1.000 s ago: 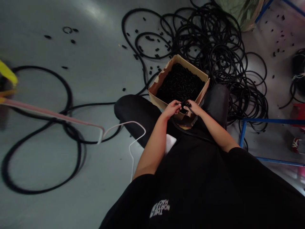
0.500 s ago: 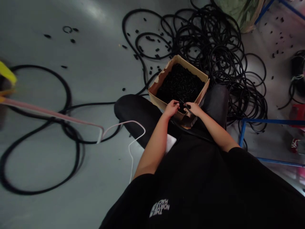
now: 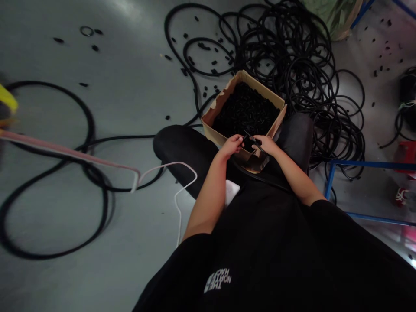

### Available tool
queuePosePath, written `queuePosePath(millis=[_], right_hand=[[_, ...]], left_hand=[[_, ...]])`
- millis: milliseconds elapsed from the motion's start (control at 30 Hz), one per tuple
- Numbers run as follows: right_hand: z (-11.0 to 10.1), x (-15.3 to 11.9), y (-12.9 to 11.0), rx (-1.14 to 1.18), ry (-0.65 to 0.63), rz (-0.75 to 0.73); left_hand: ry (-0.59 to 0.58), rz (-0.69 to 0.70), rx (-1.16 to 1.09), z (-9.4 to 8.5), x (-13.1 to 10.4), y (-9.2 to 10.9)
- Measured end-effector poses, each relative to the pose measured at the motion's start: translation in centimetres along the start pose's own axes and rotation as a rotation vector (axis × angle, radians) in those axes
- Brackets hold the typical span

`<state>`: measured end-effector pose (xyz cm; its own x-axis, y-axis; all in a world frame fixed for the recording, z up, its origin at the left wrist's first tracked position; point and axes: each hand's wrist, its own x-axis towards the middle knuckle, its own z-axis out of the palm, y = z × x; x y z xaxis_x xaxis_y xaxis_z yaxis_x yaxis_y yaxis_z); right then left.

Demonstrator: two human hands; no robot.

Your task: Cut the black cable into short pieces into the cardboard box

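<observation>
Over the near rim of a torn cardboard box (image 3: 210, 128), both hands work close together. Pinched in my left hand (image 3: 232, 145) is a black rubber hose, its end mostly hidden by the fingers. My right hand (image 3: 265, 144) is closed around dark scissors (image 3: 254, 140), whose blades point left toward the left fingertips. Whether the blades touch the hose is too small to tell. Inside the box lies a heap of short black hose pieces (image 3: 247, 106). A length of black hose (image 3: 260, 177) crosses my lap below the box.
Behind and right of the box sprawls a tangled pile of black hose (image 3: 292, 65). Loose cut pieces (image 3: 214, 63) litter the floor. A large hose loop (image 3: 92, 125) lies left, near a white cable (image 3: 177, 203). A blue metal frame (image 3: 373, 164) stands at right.
The view has tipped slightly, so the surroundings sit a little higher. The scissors have turned a little in my right hand; both hands stay at the box's near edge.
</observation>
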<state>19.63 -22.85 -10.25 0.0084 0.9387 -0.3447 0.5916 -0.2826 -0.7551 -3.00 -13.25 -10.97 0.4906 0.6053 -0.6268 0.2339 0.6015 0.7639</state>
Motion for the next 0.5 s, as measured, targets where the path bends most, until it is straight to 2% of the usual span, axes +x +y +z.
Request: queuePosePath(millis=[200,333,500], right_hand=[[0.8,0.4,0.4,0.182,0.007,0.102],[1.5,1.2,0.5,0.387,-0.007,0.179],[2.0,0.1,-0.7,0.554,-0.111,0.277]], left_hand=[[0.132,0.004,-0.175,0.4,0.2,0.2],[0.144,0.053,-0.338,0.6,0.6,0.2],[0.295,0.153,-0.464,0.2,1.5,0.1]])
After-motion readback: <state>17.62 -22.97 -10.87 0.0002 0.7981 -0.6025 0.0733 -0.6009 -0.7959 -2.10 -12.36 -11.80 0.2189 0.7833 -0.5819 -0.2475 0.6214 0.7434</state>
